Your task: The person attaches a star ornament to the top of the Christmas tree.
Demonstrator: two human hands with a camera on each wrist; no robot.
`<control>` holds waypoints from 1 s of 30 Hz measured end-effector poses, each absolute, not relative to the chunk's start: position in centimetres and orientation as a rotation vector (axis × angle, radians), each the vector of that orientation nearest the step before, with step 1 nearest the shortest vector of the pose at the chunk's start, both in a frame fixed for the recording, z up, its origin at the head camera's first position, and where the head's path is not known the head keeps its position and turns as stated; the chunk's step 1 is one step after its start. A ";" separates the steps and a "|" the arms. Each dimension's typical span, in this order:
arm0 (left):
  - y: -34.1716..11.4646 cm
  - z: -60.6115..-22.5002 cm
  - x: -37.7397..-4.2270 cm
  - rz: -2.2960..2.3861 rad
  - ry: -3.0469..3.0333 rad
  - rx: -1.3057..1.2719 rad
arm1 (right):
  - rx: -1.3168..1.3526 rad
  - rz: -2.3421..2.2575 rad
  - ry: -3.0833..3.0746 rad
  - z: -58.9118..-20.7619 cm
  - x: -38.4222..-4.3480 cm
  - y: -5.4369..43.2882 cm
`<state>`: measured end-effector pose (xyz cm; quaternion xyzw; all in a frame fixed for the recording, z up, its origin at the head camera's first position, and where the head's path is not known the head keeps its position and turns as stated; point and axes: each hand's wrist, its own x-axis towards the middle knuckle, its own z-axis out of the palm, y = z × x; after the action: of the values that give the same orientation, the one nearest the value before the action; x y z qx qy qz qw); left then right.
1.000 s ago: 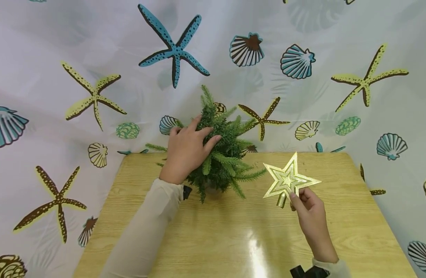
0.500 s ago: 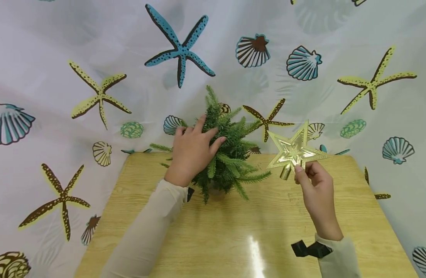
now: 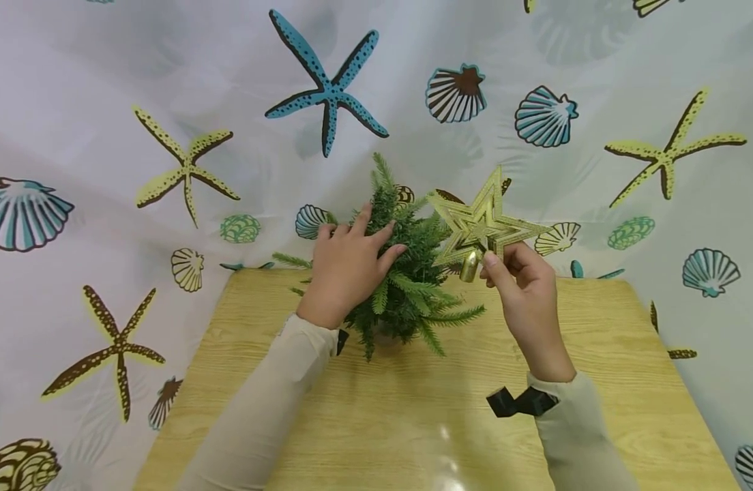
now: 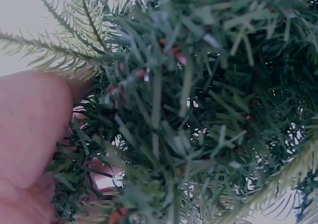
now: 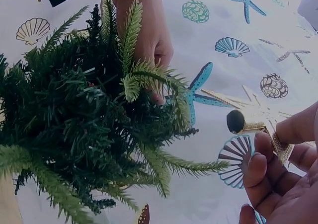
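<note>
A small artificial Christmas tree (image 3: pixel 407 286) stands on the table with its tip bare. My left hand (image 3: pixel 346 276) holds it from the left near the top, fingers and thumb spread around the branches. In the left wrist view, green needles (image 4: pixel 169 110) fill the frame, and part of a finger shows through them. My right hand (image 3: pixel 530 307) pinches a gold star tree topper (image 3: pixel 475 228) by its lower part. The star is raised just right of the tree and overlaps its outer branches in the head view. Its hollow gold socket (image 5: pixel 235 120) faces the tree in the right wrist view.
The light wooden table (image 3: pixel 475 409) extends toward me in front of the tree. Close behind it hangs a white curtain (image 3: pixel 401 41) printed with starfish and shells. A black wrist mount (image 3: pixel 518 402) sits on my right sleeve.
My right hand has lifted the star topper from low over the table and brought it left, close to the tree. My left hand stays on the tree. The head view has shifted slightly.
</note>
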<state>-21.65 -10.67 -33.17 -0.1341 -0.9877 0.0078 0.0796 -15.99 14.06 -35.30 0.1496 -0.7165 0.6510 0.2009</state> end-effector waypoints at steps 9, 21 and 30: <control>-10.7 -33.3 -21.7 0.007 -2.922 -0.393 | 0.473 1.842 -1.999 -34.6 -17.6 13.0; -10.7 -33.3 -21.5 0.043 -2.919 -0.396 | 0.505 1.821 -2.028 -33.9 -18.9 12.2; -10.7 -33.4 -21.5 0.019 -2.915 -0.391 | 0.525 1.816 -2.050 -34.0 -20.0 11.7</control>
<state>-21.49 -10.73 -33.39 -0.1321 -0.9861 0.0066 0.1003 -20.00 11.69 -34.04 0.1854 -0.7237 0.6411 0.1756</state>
